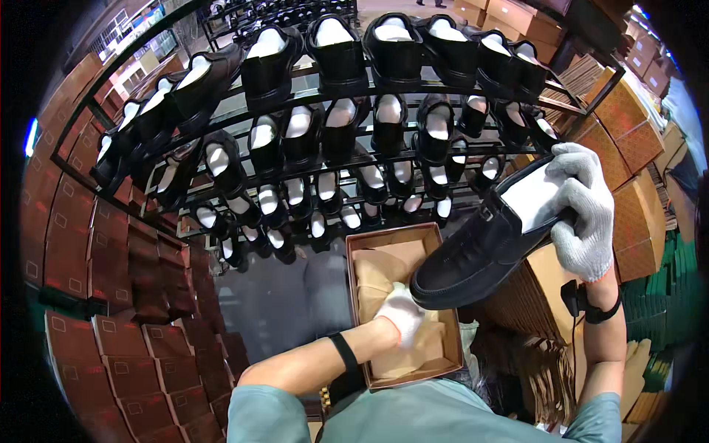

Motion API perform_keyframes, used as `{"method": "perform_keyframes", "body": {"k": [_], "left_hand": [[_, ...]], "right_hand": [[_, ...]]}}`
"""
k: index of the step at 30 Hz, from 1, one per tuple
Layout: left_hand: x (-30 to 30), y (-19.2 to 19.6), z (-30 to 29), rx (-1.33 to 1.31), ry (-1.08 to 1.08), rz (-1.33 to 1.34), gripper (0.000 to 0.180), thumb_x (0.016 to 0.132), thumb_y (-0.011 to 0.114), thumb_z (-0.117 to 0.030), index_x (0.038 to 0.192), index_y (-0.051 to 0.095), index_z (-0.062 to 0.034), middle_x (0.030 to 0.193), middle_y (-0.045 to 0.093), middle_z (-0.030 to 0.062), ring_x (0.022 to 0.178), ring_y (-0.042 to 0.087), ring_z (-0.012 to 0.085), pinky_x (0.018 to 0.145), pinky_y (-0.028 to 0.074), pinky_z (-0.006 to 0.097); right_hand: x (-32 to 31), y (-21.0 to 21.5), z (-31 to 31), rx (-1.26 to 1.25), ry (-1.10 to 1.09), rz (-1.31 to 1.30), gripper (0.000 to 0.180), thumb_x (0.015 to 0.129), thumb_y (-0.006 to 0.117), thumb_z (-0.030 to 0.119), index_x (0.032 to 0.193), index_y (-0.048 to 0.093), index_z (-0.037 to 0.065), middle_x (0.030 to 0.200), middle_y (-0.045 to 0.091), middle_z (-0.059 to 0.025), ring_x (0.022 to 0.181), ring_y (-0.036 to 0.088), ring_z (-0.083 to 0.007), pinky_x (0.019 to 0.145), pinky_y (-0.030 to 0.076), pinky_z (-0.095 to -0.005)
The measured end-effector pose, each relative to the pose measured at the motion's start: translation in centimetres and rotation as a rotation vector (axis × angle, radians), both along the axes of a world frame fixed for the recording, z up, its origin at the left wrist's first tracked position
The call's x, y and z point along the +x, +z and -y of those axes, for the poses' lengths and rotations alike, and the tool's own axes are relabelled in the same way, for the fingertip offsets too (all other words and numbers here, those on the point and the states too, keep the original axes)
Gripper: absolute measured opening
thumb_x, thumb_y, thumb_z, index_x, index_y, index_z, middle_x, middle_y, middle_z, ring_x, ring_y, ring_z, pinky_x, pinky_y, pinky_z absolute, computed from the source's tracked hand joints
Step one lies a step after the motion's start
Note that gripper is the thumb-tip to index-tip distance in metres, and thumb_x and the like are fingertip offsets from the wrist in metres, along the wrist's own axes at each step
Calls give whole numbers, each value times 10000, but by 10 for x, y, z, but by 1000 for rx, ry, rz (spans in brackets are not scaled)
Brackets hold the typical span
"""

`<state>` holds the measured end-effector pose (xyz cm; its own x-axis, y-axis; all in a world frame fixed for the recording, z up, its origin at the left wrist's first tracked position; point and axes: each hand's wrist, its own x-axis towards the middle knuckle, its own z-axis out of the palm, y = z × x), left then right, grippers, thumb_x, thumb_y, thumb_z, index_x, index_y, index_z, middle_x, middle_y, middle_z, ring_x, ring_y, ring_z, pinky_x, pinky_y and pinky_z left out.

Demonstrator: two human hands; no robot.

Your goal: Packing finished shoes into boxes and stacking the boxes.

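Observation:
A black leather shoe (480, 247) with a buckle and white paper stuffing (530, 198) is tilted, toe down, on my right side. My gloved right hand (587, 210) is closed around its heel end. Beneath the toe lies an open brown shoebox (357, 336), lined with crumpled tan wrapping paper (377, 273). My left hand (402, 314), in a white glove, is inside the box against that paper. Blur and the shoe's toe hide most of its fingers, so its grip is unclear. Black bands circle both forearms.
Ahead stands a tiered metal rack (310, 96) filled with black shoes, each stuffed with white paper. Stacked reddish-brown shoeboxes (111, 340) wall the left side. On the right are orange-brown cartons (620, 199), bundles of flat cardboard (532, 310) and green sheets (668, 295).

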<state>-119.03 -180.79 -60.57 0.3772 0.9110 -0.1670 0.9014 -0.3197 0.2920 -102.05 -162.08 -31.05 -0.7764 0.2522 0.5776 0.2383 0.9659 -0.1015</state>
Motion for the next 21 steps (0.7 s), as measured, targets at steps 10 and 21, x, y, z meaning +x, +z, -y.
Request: {"method": "perform_keyframes", "body": {"k": [10,21], "left_hand": [[44,63,82,547,10,571,226,872,744,-223,969,635,-51,948,617,178,952,614,383,887,477,503],[-23,87,31,546,582,494,751,939,793,-216,1568,496,69,1595,515,339,1478,495,534,1248,401,561]], "right_hand": [[-113,3,32,108,527,925,210,624,772,160,832,772,131,1118,716,-142,1201,663,-401,904,536,-526],[113,-121,70,-163,-777,442,840,788,915,241,1539,589,49,1080,653,-231,1011,652,-430,906,561,-530]]}}
